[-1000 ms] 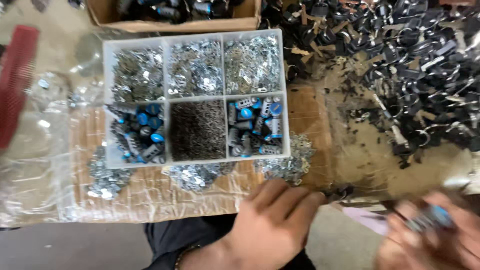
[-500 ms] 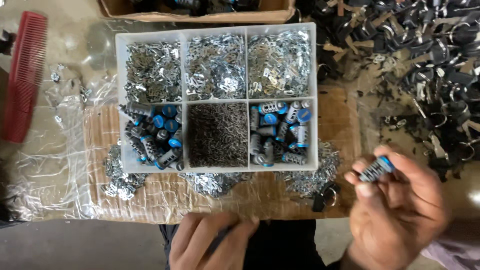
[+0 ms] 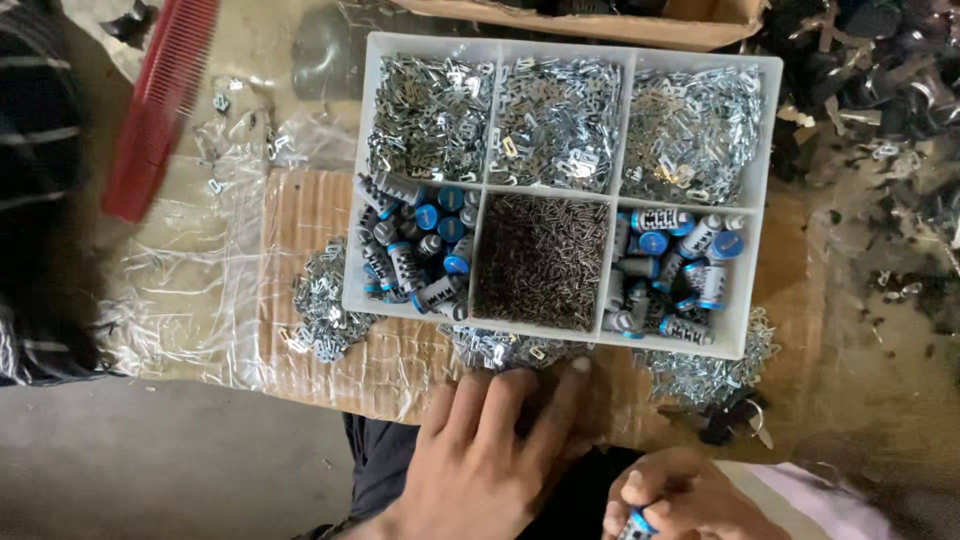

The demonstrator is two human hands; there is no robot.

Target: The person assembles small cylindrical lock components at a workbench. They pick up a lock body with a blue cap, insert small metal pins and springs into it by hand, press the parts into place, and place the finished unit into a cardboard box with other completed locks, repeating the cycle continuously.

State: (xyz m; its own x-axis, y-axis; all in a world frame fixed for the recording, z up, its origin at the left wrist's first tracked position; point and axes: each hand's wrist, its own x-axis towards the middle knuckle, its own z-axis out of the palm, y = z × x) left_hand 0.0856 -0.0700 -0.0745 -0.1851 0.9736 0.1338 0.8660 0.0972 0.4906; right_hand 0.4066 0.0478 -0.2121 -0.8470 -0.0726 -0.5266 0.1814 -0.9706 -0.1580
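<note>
Left hand (image 3: 480, 455) flat, fingers spread on cardboard (image 3: 300, 230); right hand (image 3: 680, 505) clamped on blue-capped cylinder (image 3: 635, 525) (near divided tray (image 3: 745, 330)).

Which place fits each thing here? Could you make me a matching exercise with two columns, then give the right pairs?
Things:
1. red comb
2. small dark springs
3. left hand
4. right hand

Places:
A. holds a blue-capped cylinder at the bottom edge
B. bottom middle compartment of the white tray
C. upper left, beside the tray
D. flat on the cardboard below the tray

Pairs: 1-C, 2-B, 3-D, 4-A
</note>
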